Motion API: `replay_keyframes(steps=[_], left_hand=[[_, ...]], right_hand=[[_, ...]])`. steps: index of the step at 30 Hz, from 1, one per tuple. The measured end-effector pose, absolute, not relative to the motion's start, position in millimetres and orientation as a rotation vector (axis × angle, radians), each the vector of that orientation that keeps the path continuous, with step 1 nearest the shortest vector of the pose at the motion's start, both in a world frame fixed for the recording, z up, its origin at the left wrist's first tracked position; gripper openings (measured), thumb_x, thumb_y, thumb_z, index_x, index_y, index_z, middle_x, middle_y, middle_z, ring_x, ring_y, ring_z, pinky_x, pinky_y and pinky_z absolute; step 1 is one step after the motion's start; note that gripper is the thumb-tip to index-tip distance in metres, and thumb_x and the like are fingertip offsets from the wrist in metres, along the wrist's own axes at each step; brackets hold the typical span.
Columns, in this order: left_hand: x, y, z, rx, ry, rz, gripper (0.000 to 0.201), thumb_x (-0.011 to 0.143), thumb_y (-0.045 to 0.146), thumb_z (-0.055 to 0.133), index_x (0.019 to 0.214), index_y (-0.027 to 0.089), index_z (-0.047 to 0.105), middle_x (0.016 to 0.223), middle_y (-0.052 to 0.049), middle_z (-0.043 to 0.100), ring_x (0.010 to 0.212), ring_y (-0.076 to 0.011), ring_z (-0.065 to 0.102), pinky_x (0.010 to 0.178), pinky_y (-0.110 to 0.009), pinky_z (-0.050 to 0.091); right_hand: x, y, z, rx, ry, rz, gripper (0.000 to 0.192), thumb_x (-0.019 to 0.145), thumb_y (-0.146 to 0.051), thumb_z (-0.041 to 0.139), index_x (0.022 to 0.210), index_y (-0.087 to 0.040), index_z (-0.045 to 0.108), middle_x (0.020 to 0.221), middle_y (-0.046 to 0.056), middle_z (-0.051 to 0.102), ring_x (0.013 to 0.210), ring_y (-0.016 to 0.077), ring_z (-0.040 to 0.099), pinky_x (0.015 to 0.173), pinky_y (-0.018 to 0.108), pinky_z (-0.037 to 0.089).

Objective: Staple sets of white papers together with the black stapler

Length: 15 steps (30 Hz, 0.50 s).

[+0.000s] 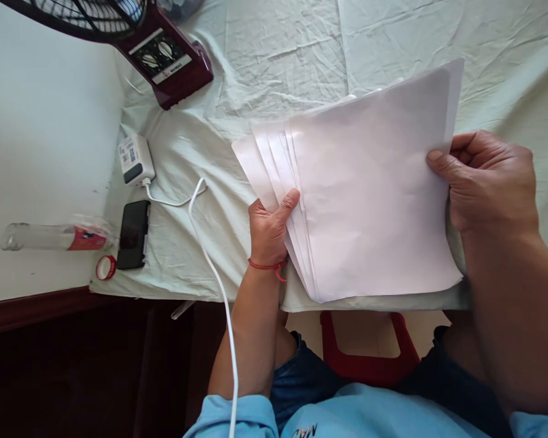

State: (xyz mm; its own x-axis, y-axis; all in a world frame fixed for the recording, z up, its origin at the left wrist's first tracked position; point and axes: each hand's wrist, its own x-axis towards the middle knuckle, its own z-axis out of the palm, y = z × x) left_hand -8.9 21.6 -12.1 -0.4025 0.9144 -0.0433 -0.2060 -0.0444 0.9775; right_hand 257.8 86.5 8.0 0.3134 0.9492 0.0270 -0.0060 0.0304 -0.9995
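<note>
A fanned stack of white paper sheets (369, 188) is held above the pale cloth-covered table (274, 67). My left hand (268, 228) grips the stack at its left edge, thumb on top, with a red string around the wrist. At the right edge, my right hand (488, 182) pinches the top sheets with the thumb over them. The sheets are spread at the left, so several edges show.
A dark red fan base (171, 58) stands at the back left. A white charger (136, 159) with its cable (212, 267), a black phone (134, 234), a lying plastic bottle (55, 237) and a tape roll (105, 267) sit at the left. A red stool (365, 359) is under the table edge.
</note>
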Motion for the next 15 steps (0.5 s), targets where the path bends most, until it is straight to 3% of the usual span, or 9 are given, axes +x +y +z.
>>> replay_keyframes(steps=[6,15], left_hand=[[-10.1,22.6,-12.7,0.811,1.369,1.579,0.035,0.070,0.040,0.104,0.094,0.021,0.088,0.099,-0.006,0.089,0.098,-0.0261,0.085,0.092,-0.037,0.071],[-9.8,21.9,-11.0,0.782,1.338,1.612,0.031,0.069,0.035,0.103,0.092,0.021,0.088,0.098,-0.006,0.088,0.101,-0.0276,0.085,0.097,-0.041,0.070]], right_hand=[[255.4,88.5,9.6,-1.332,-0.952,0.952,0.021,0.078,0.001,0.076,0.078,-0.019,0.080,0.066,-0.004,0.070,0.057,0.0048,0.056,0.053,0.020,0.045],[264.6,95.2,0.8,-1.396,-0.959,0.766,0.013,0.080,-0.005,0.077,0.081,-0.018,0.079,0.068,-0.005,0.067,0.058,0.0037,0.052,0.056,0.023,0.039]])
